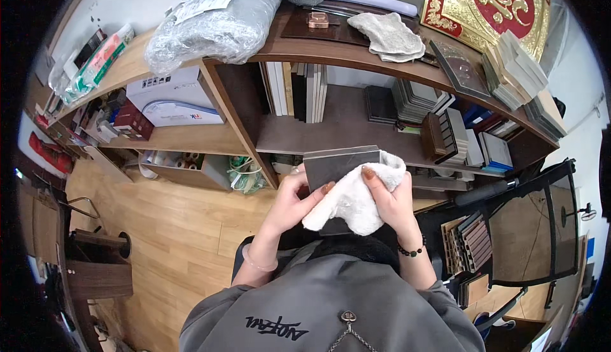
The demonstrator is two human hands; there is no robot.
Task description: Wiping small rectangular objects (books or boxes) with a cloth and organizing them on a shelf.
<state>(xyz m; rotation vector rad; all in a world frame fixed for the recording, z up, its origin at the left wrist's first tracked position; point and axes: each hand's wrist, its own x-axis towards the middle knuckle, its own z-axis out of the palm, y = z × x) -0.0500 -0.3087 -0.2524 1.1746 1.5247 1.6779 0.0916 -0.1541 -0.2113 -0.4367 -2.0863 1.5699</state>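
Note:
My left hand (299, 194) grips the left edge of a dark grey square sample board (336, 165), held upright in front of my chest. A white cloth (353, 199) is pressed against the board's face by my right hand (388, 198), whose fingers are curled over the cloth. The cloth covers the board's lower right part. Just beyond the board runs a brown wooden shelf unit (344, 129).
The shelf holds upright panels (299, 91), stacked sample tiles (414, 100), a white box (172, 100), a plastic-wrapped grey bundle (213, 27) and a folded cloth (388, 34). A red and gold plaque (490, 2) leans behind. A black chair (528, 225) stands at right, wood floor at left.

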